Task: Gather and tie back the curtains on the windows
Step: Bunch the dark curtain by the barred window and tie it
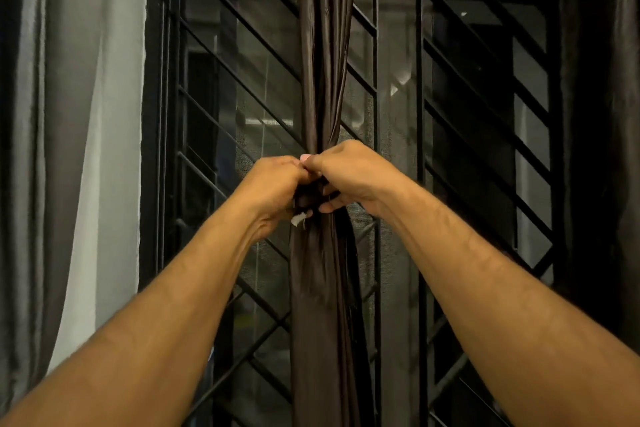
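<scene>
A dark brown satin curtain [325,45] hangs gathered into a narrow bundle down the middle of the window. At mid height my left hand [277,191] and my right hand [349,177] meet on the bundle, fingers closed around a dark tie band [310,199] wrapped around the cloth. A small frayed white end [298,219] sticks out just under my left hand. The knot itself is hidden by my fingers. Below my hands the curtain falls straight down.
Behind the curtain is a window with a black metal grille [242,45] of diagonal bars and a mesh screen. A grey-white curtain [79,149] hangs at the left. Another dark curtain [602,114] hangs at the right edge.
</scene>
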The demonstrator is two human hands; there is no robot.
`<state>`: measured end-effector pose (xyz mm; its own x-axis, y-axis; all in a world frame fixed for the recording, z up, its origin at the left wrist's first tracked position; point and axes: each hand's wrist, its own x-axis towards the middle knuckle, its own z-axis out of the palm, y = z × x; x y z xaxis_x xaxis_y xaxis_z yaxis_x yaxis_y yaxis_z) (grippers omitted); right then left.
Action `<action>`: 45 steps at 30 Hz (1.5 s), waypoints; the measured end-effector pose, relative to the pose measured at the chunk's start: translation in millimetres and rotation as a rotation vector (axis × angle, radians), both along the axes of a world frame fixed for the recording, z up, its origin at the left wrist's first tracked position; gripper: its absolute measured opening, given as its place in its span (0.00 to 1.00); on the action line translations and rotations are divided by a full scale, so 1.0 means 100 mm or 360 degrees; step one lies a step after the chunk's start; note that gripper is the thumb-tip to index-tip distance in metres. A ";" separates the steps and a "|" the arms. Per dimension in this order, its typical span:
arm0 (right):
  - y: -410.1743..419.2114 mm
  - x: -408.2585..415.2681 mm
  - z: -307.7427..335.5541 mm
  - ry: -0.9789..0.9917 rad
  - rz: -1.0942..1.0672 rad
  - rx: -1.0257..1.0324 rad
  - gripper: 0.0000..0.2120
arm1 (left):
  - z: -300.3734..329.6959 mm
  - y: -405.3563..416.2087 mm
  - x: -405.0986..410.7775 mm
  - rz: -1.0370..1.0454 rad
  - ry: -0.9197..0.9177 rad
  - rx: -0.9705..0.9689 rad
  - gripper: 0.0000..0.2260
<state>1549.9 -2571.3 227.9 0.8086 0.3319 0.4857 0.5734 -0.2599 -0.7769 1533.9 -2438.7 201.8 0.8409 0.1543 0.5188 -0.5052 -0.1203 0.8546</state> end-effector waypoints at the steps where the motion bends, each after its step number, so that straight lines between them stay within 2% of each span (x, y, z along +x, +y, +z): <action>1: 0.01 0.00 0.00 -0.0049 -0.0031 0.0033 0.12 | -0.01 -0.02 -0.01 0.0044 -0.0040 0.0099 0.06; 5: -0.01 -0.01 0.00 -0.0101 -0.0114 0.0118 0.04 | -0.06 0.03 -0.02 -0.0146 -0.0003 0.0120 0.11; 7: -0.05 0.01 -0.02 -0.0029 -0.0067 0.0123 0.15 | -0.06 0.09 -0.03 -0.0259 0.0029 0.0114 0.12; 9: -0.07 0.01 -0.05 -0.0009 -0.0007 0.0121 0.19 | -0.04 0.12 -0.02 -0.0256 0.0035 0.0176 0.11; 15: -0.15 0.07 -0.09 -0.0055 -0.0070 0.0108 0.09 | 0.03 0.15 -0.03 -0.0116 0.0023 0.0521 0.18; 19: -0.19 0.08 -0.12 -0.0096 -0.0037 0.0183 0.01 | 0.02 0.05 0.01 0.0074 -0.0075 0.0494 0.12; 25: -0.19 0.05 -0.26 0.0148 0.0198 0.0390 0.07 | -0.02 0.00 0.12 0.0354 -0.0141 0.0602 0.10; 27: -0.18 0.03 -0.38 0.0041 0.0091 0.0322 0.07 | -0.02 -0.02 0.16 0.0442 -0.0170 0.0589 0.12; 30: -0.18 0.02 -0.53 -0.0284 -0.0213 0.0138 0.10 | -0.03 -0.06 0.18 0.0516 -0.0187 0.0548 0.13; 31: -0.19 0.01 -0.56 -0.0283 -0.0192 0.0147 0.09 | -0.03 -0.07 0.19 0.0518 -0.0202 0.0538 0.13; 34: -0.21 -0.01 -0.59 -0.0026 0.0122 0.0397 0.07 | -0.03 -0.11 0.17 0.0515 -0.0224 0.0516 0.12; 37: -0.23 0.01 -0.60 0.0085 0.0178 0.0475 0.05 | 0.01 -0.15 0.11 0.0388 -0.0215 0.0328 0.10; 39: -0.24 0.03 -0.59 0.0060 0.0110 0.0442 0.03 | 0.03 -0.17 0.08 0.0322 -0.0197 0.0257 0.12; 41: -0.24 0.07 -0.54 -0.0136 -0.0108 0.0337 0.03 | 0.03 -0.17 0.08 0.0340 -0.0186 0.0336 0.16; 43: -0.23 0.11 -0.48 -0.0303 -0.0299 0.0308 0.05 | 0.02 -0.19 0.10 0.0297 -0.0147 0.0332 0.13; 45: -0.21 0.12 -0.43 -0.0275 -0.0306 0.0422 0.05 | 0.02 -0.21 0.11 0.0210 -0.0124 0.0238 0.09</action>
